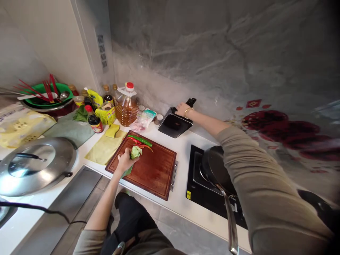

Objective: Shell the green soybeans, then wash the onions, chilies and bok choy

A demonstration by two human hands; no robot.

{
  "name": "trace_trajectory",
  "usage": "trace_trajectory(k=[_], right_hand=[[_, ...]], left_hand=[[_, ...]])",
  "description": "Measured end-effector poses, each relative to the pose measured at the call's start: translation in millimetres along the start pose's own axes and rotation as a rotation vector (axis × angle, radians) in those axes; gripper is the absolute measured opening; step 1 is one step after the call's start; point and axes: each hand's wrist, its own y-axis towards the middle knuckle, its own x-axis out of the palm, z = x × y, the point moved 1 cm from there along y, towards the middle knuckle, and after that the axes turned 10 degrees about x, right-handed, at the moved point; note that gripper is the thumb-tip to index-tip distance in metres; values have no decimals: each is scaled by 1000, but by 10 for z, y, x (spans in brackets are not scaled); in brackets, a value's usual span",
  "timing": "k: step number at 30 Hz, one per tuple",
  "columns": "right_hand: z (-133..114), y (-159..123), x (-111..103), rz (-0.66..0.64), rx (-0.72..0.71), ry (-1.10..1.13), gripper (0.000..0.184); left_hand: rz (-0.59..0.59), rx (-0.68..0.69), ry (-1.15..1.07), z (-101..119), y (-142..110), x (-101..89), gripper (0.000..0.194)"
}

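Note:
My left hand (125, 160) is closed around a leafy green vegetable (136, 152), pale at its cut end, with leaves hanging below the fist. It is over the left part of a brown wooden cutting board (156, 170). Just beyond the vegetable, a green chili pepper (140, 140) and several red chili peppers (136, 143) lie on the board. Stretched out to the back wall, my right hand (182, 109) has its fingers curled at the top of a black knife block (175, 124). What the fingers grip is hidden. A black handle (191, 102) sticks up beside them.
On the right, a dark wok (215, 166) sits on a black stove (195, 191), its handle reaching past the counter's front edge. An oil jug (127, 109), a sauce bottle (94, 120) and a yellow cloth (103, 148) stand or lie left of the board. A large lidded pan (53, 170) is farther left.

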Motion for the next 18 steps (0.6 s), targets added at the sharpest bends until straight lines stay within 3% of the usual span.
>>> trace_trajectory(k=[5,9,14,18], right_hand=[[-170,-93,-172,-51,12,-97,29],[-99,-218,-337,1,23,-110,27],[491,-430,-828,61,213,-5,28],[1214,-783,-1466,118,294,-46,76]], left_hand=[[39,47,-35,163,-22,-76,36],[46,62,-69,236,-52,-94,33],[40,95,-180,368,21,-68,38],[71,146,-316,490,147,-36,41]])
